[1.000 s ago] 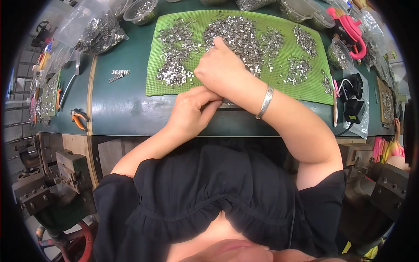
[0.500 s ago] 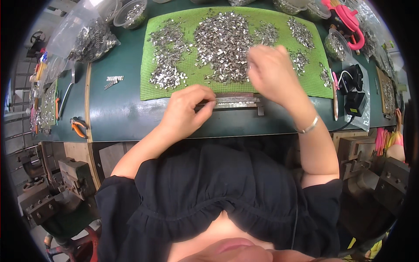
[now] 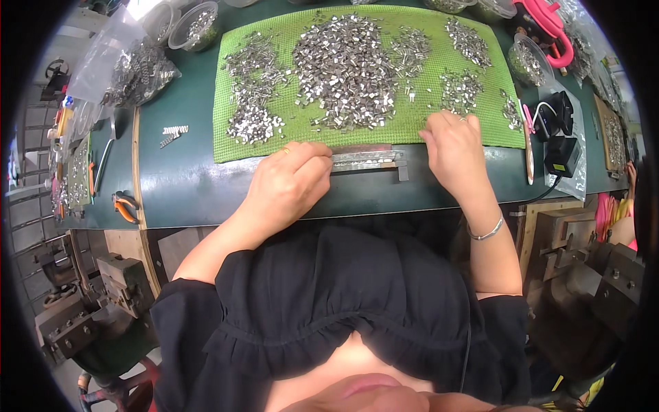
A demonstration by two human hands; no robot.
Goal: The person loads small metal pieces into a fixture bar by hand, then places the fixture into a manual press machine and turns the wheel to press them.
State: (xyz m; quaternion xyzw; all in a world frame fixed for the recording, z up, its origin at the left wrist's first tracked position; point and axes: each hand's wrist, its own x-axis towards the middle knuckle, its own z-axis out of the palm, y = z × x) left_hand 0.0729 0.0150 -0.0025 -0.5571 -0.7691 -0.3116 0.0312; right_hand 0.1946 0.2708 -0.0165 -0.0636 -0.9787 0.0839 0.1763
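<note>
A long narrow metal bar fixture [image 3: 367, 163] lies along the front edge of the green textured mat [image 3: 412, 137], with a row of small shiny pieces set in its channel. My left hand [image 3: 292, 180] is closed over the fixture's left end, hiding that end. To the right of the fixture, my right hand [image 3: 456, 152] hovers over the mat's front edge, fingertips pinched; whatever they hold is hidden. Just beyond it lies a small pile of metal parts [image 3: 460, 91]. The largest heap of small metal pieces [image 3: 347, 72] covers the mat's middle.
Smaller piles of metal parts [image 3: 254, 123] spread over the mat's left side. Orange-handled pliers [image 3: 125, 206] and linked metal strips [image 3: 174, 135] lie left. Tubs of parts [image 3: 194, 27] and a plastic bag of parts [image 3: 141, 72] stand behind. Black adapters [image 3: 563, 156] sit right.
My right hand has moved right and nearer, away from the large heap to the mat's front edge. My left hand stays at the fixture, its fingers more closed over the end.
</note>
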